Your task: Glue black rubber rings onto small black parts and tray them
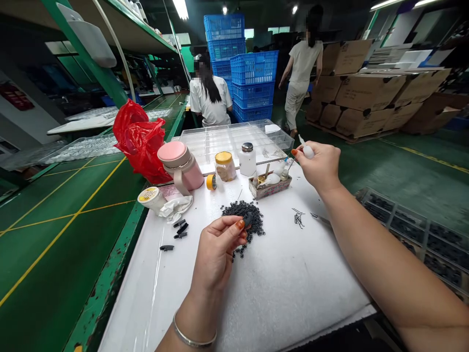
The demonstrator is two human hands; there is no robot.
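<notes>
My left hand (220, 242) pinches a small black part (248, 218) between thumb and fingers, above a heap of tiny black rings (252, 208) on the white tabletop (278, 278). Raised at the right, my right hand (318, 164) is closed around a small white squeeze bottle (308, 151) whose nozzle points up. A thin rod, seemingly in the same fingers, slants down towards a little tray (270, 188) holding small bottles and tools. Short thin black pins (299, 218) lie to the right of the heap. Several black pieces (181, 229) rest on the left.
Along the back stand a pink mug (185, 168), a yellow-lidded jar (224, 167), a white bottle (247, 160) and a clear divided tray (227, 137). A red plastic bag (139, 142) sits at the left. Two people, blue crates (254, 80) and cartons (362, 93) are beyond.
</notes>
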